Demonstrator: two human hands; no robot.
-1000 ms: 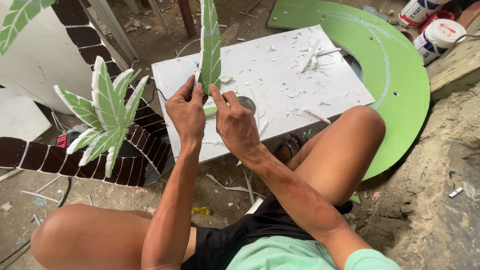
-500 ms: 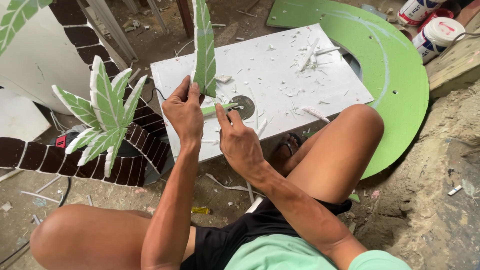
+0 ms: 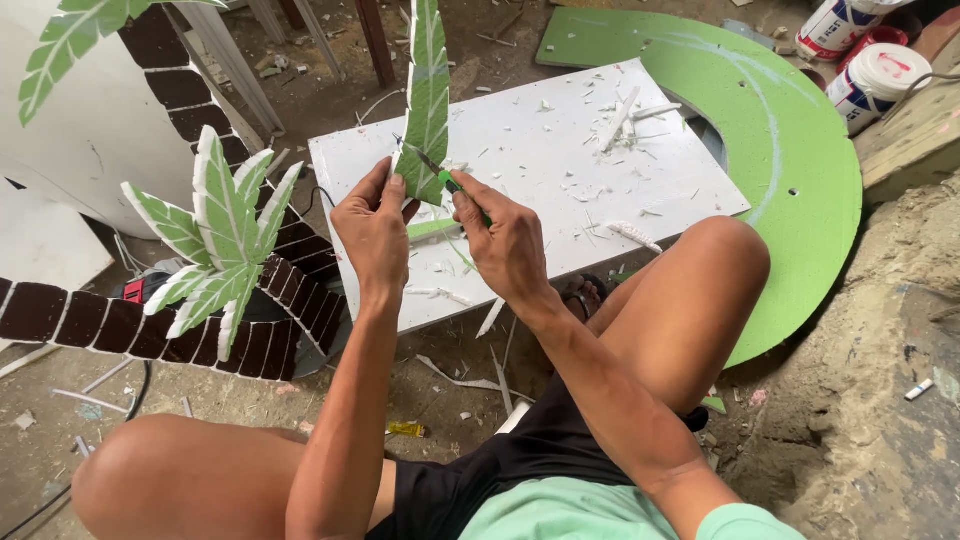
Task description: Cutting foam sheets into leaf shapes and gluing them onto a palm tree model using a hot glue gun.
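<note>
Left hand [image 3: 375,225] pinches the foam leaf [image 3: 428,100] low, right hand [image 3: 505,240] gripping the green-handled knife [image 3: 440,175]; looks light, stiff, crumbly, so hold near the base.

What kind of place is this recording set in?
Probably a makeshift craft or prop-making workspace on bare dirt ground. A white foam board littered with shavings, painted foam palm leaves, a green curved panel and paint tubs lie around.

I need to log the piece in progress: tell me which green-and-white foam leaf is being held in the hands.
The single long leaf standing upright over the white board, pinched at its base by the left hand. The fan-shaped leaf cluster at left is untouched.
</note>
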